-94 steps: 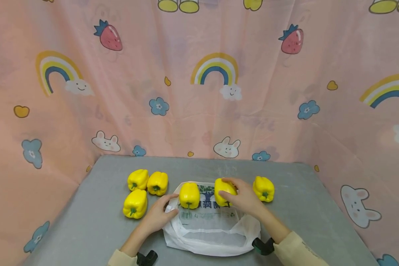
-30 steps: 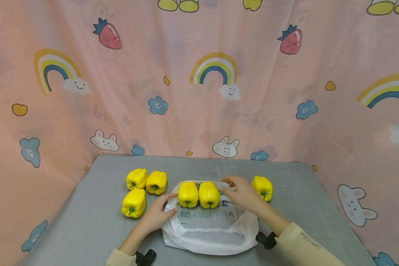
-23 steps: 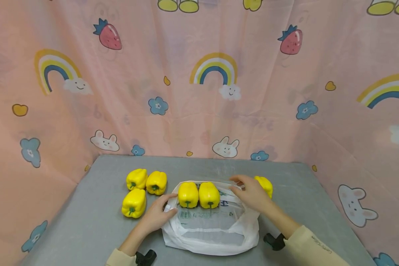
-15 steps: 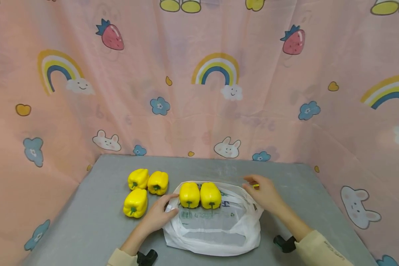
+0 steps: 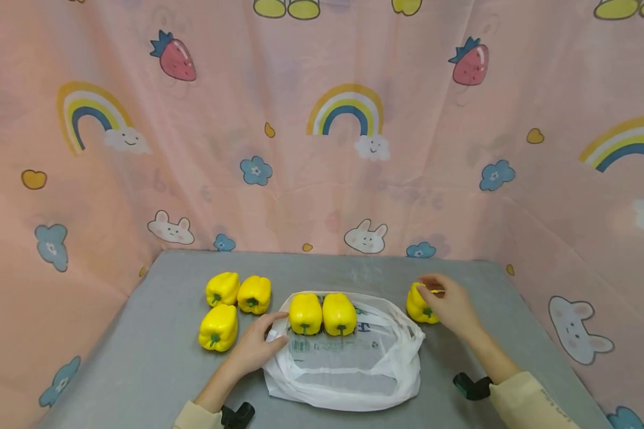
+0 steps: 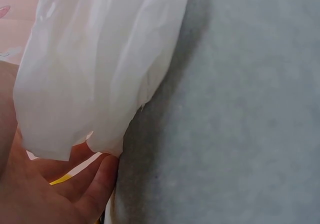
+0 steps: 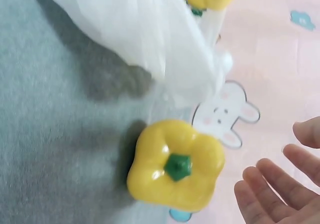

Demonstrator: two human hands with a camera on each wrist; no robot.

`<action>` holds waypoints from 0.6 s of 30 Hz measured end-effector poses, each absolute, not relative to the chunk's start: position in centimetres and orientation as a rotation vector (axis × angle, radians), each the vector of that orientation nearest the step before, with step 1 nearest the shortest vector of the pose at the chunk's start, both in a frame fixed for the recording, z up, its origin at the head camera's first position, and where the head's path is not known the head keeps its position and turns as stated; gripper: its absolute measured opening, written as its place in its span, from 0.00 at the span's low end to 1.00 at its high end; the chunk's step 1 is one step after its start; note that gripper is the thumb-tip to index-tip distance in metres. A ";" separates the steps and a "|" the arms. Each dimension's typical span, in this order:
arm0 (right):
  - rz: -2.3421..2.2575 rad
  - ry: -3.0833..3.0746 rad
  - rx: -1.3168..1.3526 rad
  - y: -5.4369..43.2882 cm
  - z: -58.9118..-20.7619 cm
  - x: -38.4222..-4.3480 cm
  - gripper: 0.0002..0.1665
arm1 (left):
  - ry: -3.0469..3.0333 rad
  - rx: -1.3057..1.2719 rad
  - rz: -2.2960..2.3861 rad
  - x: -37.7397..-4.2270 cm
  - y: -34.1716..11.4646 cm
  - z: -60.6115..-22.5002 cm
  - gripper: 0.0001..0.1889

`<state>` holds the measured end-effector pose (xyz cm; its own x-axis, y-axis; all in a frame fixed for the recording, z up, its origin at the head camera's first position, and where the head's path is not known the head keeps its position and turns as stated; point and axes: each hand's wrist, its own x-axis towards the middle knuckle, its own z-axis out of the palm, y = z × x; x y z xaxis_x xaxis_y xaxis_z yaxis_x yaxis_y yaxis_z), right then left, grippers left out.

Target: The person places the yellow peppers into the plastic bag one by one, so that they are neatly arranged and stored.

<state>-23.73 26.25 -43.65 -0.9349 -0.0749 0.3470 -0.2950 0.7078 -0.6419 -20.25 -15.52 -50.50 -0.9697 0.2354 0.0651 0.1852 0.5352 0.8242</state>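
Note:
A white plastic bag [image 5: 343, 390] with printed lettering lies on the grey table, its mouth towards me. Two yellow bell peppers, a left one [image 5: 305, 313] and a right one [image 5: 339, 313], sit side by side over its far part, stems facing me. My left hand [image 5: 254, 345] holds the bag's left edge; in the left wrist view white film hides part of its fingers. My right hand [image 5: 453, 304] is at another bell pepper [image 5: 415, 307] right of the bag, overlapping it in the head view. The right wrist view shows spread fingers [image 7: 280, 194] beside that pepper [image 7: 150, 179].
On the left stand three more yellow bell peppers: one at the back [image 5: 222, 289], one beside it [image 5: 254, 295] and one nearer me [image 5: 217, 328]. A pink patterned cloth [image 5: 333, 196] hangs round the back and sides of the table [image 5: 139, 363].
My right hand set the right-hand pepper against the other one on the bag, let go, and moved right to the single pepper. The left hand has stayed at the bag's edge.

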 end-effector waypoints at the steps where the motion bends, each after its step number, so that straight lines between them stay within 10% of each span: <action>1: 1.052 -2.611 0.285 26.5 -43.7 -23.9 0.20 | 2.706 0.373 1.445 -20.3 -15.5 -50.5 0.25; 18: 1.058 -2.715 0.103 29.3 -45.3 -25.6 0.31 | 2.711 0.373 1.436 -20.5 -15.5 -50.5 0.25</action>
<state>-25.56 29.35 -45.33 -0.9722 0.0162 0.2337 -0.1461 0.7377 -0.6591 -20.45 -15.50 -50.49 -0.9696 0.2353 0.0675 0.1880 0.5394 0.8208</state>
